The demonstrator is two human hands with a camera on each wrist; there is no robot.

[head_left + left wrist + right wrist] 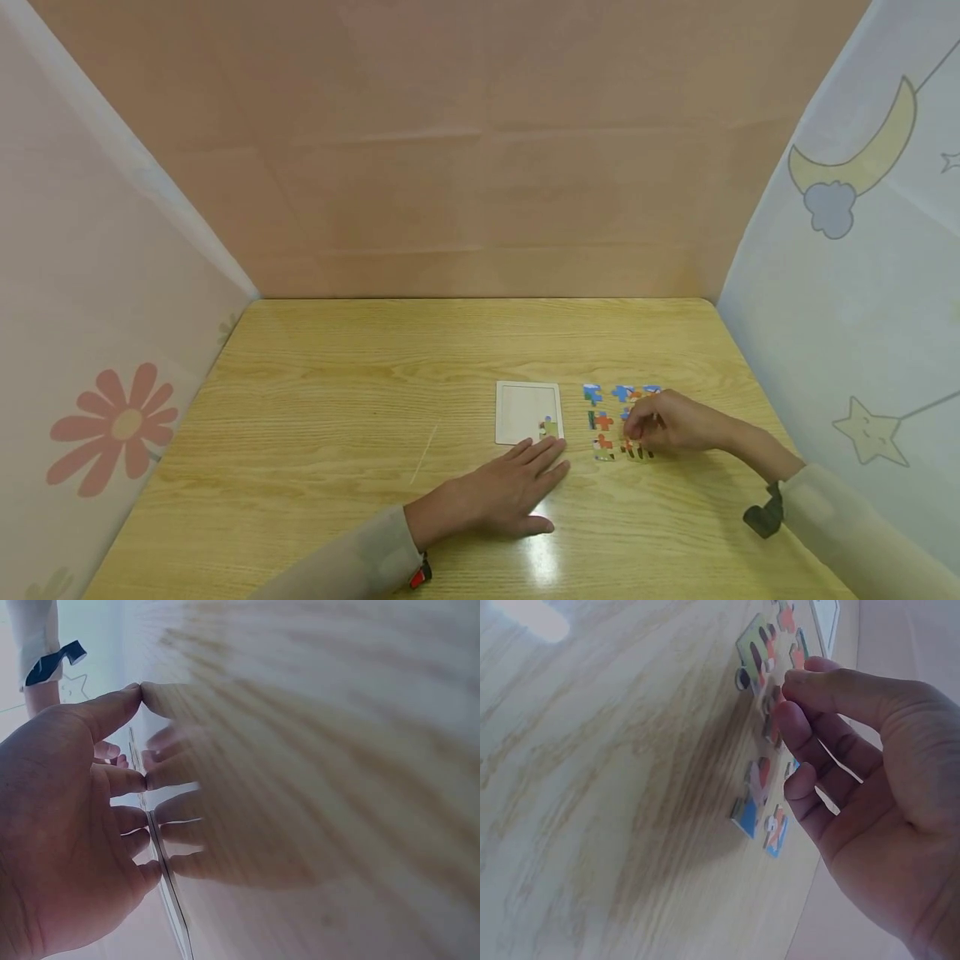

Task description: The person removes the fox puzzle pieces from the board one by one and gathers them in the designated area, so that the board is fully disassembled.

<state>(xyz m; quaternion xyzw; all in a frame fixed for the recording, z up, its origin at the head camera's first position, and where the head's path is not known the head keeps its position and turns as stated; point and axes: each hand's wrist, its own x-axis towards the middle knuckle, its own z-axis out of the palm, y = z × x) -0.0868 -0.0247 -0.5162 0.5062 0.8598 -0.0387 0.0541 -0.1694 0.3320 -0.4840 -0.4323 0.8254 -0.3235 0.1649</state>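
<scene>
My left hand (pixel 513 490) lies with fingers extended at the near edge of a pale puzzle tray (pixel 517 412). In the left wrist view, its fingertips touch down along the tray's edge (pixel 174 904). One puzzle piece (pixel 550 427) sits in the tray's near right corner. To the right, my right hand (pixel 678 421) hovers over loose jigsaw pieces (pixel 603 420), fingers loosely bent. The right wrist view shows thumb and fingers of the right hand (pixel 870 757) close above the pieces, with nothing visibly gripped. The hand hides some pieces, including part of the striped one (pixel 755 652).
The loose pieces lie in rough rows right of the tray on a wooden table (pixel 337 392). A tan cloth backdrop (pixel 480 167) rises behind it, with patterned cloth (pixel 847 317) on the right side and flowered cloth (pixel 112 292) on the left.
</scene>
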